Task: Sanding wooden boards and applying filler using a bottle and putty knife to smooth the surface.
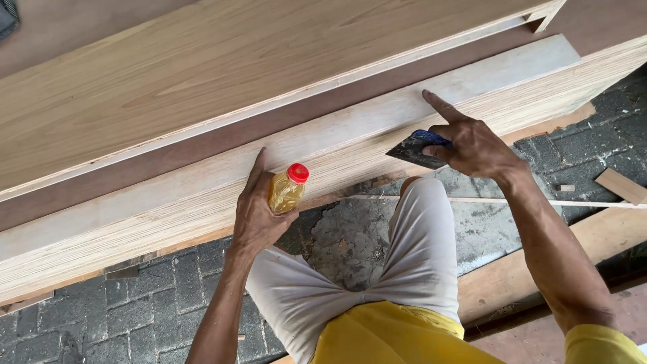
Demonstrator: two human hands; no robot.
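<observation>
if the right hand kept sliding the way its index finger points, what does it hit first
The right hand, holding a blue scraper, points up-left along the pale board edge. Beyond that strip it would probably meet the dark brown band; depth is unclear.

Dark paved floor point(135, 296) carries stacked plywood boards point(202, 202) and wood offcuts point(623, 185).

Plywood stack point(377, 145) blocks ahead; paving point(135, 303) below lies open.

Head camera looks steeply down, close, perhaps slightly tilted.
</observation>
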